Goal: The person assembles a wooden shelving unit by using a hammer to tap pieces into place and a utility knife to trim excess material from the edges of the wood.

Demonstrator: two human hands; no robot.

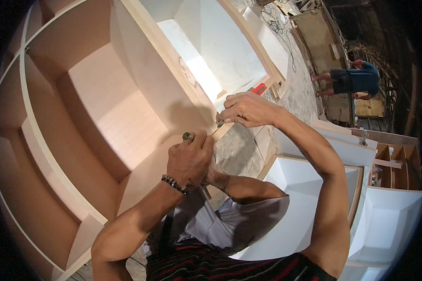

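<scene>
My right hand (249,110) is closed in a pinch at a corner of the large wooden cabinet's frame (196,89). A red tool end (259,88) sticks out past its back, and a small dark tip shows at its fingertips; the kind of tool is hidden. Just below and to the left, my left hand (190,157), with a ring and a beaded bracelet, has its fingers curled at the cabinet's edge. What they hold is hidden. A light wood edge strip (223,131) shows between the two hands.
Open tan compartments (122,105) fill the left; a white-lined compartment (220,42) lies beyond. White cabinet boxes (300,206) stand at right. A bent bare limb (248,187) emerges from grey cloth below my hands. Another person (361,79) stands far right, near cables (281,28) on the floor.
</scene>
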